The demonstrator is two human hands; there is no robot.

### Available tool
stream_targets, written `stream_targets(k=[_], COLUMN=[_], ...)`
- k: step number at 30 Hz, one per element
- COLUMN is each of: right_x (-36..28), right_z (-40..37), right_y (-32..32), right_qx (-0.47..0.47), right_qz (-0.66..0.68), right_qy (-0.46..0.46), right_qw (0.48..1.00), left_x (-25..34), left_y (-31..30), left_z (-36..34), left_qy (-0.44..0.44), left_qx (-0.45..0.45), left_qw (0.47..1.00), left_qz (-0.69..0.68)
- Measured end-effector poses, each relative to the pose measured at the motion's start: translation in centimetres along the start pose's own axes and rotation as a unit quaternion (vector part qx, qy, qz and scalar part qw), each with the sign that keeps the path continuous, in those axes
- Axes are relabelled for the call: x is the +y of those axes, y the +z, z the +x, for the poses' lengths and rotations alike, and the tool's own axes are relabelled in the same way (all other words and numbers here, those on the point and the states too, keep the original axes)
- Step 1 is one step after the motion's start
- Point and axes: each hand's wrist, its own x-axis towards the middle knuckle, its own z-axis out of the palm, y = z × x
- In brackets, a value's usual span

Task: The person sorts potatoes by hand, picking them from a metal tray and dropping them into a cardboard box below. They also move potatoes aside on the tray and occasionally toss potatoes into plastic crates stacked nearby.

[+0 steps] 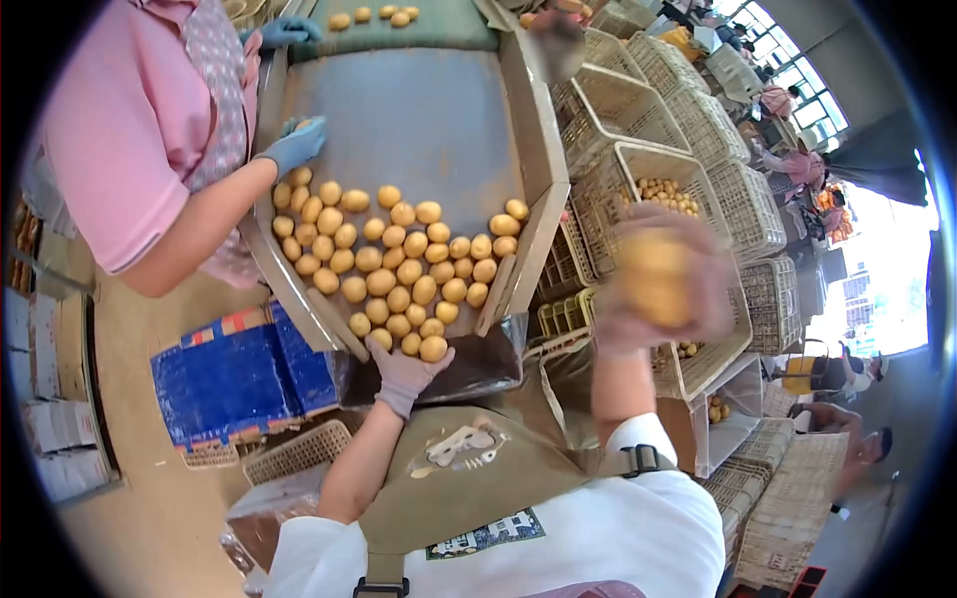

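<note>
Many round yellow-brown potatoes (pixel 399 261) lie massed at the lower end of a metal sorting chute (pixel 409 120). At the chute's mouth my left hand (pixel 407 377), in a pale glove, has its fingers spread against the lowest potatoes. My right hand (pixel 666 279), blurred by motion, is raised over the crates on the right, its fingers round a yellow potato (pixel 658 277); whether it holds more than one is unclear. Below the chute's mouth hangs a dark plastic-lined container (pixel 439 379), partly hidden by my left hand and forearm.
A co-worker in pink (pixel 130 130) stands at the chute's left side, blue-gloved hands (pixel 295 146) over it. Stacked plastic crates (pixel 748 204), some holding potatoes, line the right. A blue-covered box (pixel 229 384) sits lower left. Other people are in the far right background.
</note>
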Motion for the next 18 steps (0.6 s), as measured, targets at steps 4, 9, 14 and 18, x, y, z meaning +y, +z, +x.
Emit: stream_targets(k=[4,9,14,18], right_x=[12.5,12.8,8.5,5.1], right_z=[9.7,0.2,-17.2,-22.2], right_y=[-4.0,-1.7,1.1,0.7], right_qx=[0.071,-0.11,-0.451,-0.564], right_qz=[-0.321,-0.202,-0.17,-0.179], right_qy=[0.146,0.251,0.178,0.097], right_qw=[0.933,0.94,0.858,0.801], left_x=[-0.1,-0.3,-0.4,-1.5], left_y=[-1.1,-0.3,-0.4,-2.1], left_z=[0.2,0.0,-0.3,0.0], left_qy=[-0.011,0.003,0.018,0.208], left_qx=[0.04,0.003,-0.003,0.08], left_qw=[0.998,1.0,1.0,0.753], left_qz=[-0.045,-0.02,-0.012,0.619])
